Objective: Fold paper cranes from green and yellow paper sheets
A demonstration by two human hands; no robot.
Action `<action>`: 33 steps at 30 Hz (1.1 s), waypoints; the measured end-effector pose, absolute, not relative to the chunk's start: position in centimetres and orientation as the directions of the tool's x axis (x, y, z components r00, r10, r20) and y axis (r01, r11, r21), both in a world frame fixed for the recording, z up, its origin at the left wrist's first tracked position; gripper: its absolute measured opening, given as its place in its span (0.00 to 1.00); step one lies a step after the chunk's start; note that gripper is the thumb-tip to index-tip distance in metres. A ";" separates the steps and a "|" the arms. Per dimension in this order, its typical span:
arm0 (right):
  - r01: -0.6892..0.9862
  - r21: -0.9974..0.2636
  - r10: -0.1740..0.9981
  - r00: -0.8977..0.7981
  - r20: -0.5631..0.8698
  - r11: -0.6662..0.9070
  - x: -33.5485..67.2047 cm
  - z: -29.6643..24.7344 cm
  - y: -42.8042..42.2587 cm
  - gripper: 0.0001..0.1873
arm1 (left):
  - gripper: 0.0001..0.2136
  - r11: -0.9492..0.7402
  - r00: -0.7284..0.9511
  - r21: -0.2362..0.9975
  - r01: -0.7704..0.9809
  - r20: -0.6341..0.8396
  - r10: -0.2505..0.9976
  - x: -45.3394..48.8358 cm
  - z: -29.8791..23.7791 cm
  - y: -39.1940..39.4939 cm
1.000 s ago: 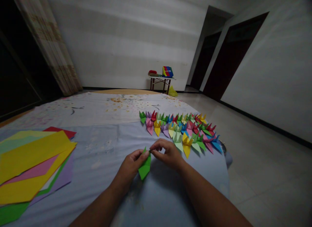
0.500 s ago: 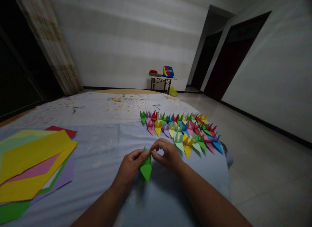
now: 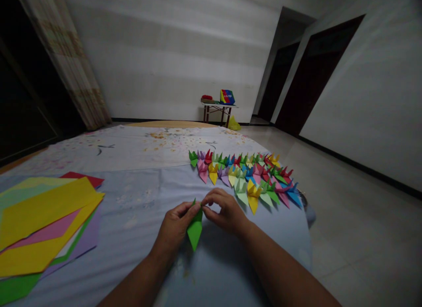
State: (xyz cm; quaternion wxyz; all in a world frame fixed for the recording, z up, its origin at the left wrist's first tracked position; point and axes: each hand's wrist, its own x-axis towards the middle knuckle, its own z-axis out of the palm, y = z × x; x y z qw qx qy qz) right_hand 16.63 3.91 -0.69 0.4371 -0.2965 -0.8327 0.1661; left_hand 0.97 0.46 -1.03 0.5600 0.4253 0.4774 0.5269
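A green paper crane (image 3: 195, 231) is held above the near part of the table, its broad pointed wing hanging down towards me. My left hand (image 3: 178, 222) pinches it between thumb and fingers from the left. From the right, my right hand (image 3: 224, 209) has thumb and index fingertips closed on the crane's small upper tip, which the fingers mostly hide. Beyond the right hand stand rows of finished paper cranes (image 3: 252, 193) in several colours.
Coloured paper sheets (image 3: 49, 206) lie in a loose pile at the left. A pale floral tablecloth (image 3: 138, 236) covers the table, whose right edge drops to the tiled floor (image 3: 359, 236). Against the far wall is a small table (image 3: 219, 105) with a multicoloured box (image 3: 227, 96).
The green crane has turned slightly, so its lower wing shows longer and its point has moved a little left and down. Both hands have shifted slightly left and keep their pinch.
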 end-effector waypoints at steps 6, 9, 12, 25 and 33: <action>0.330 -0.560 0.648 -0.453 0.612 0.760 16.6 -0.4 3.8 0.05 | 0.13 0.076 0.000 0.977 -0.199 -0.077 0.997 0.9 -1.2 0.5; 0.336 -0.557 0.648 -0.458 0.608 0.760 16.6 -0.4 3.7 0.05 | 0.12 0.074 0.009 0.977 -0.200 -0.074 0.997 0.9 -1.4 0.6; 0.345 -0.545 0.644 -0.465 0.608 0.764 16.6 -0.4 3.8 0.05 | 0.12 0.079 0.010 0.979 -0.188 -0.079 0.997 0.9 -1.4 0.6; 0.333 -0.613 0.695 -0.416 0.586 0.717 16.4 -0.5 3.6 0.01 | 0.12 0.079 -0.006 0.960 -0.268 -0.083 0.997 0.7 -2.0 0.8; 0.311 -0.701 0.756 -0.410 0.510 0.642 16.4 -0.2 3.5 0.05 | 0.14 0.051 -0.023 0.967 -0.249 -0.059 0.998 0.8 -1.6 0.7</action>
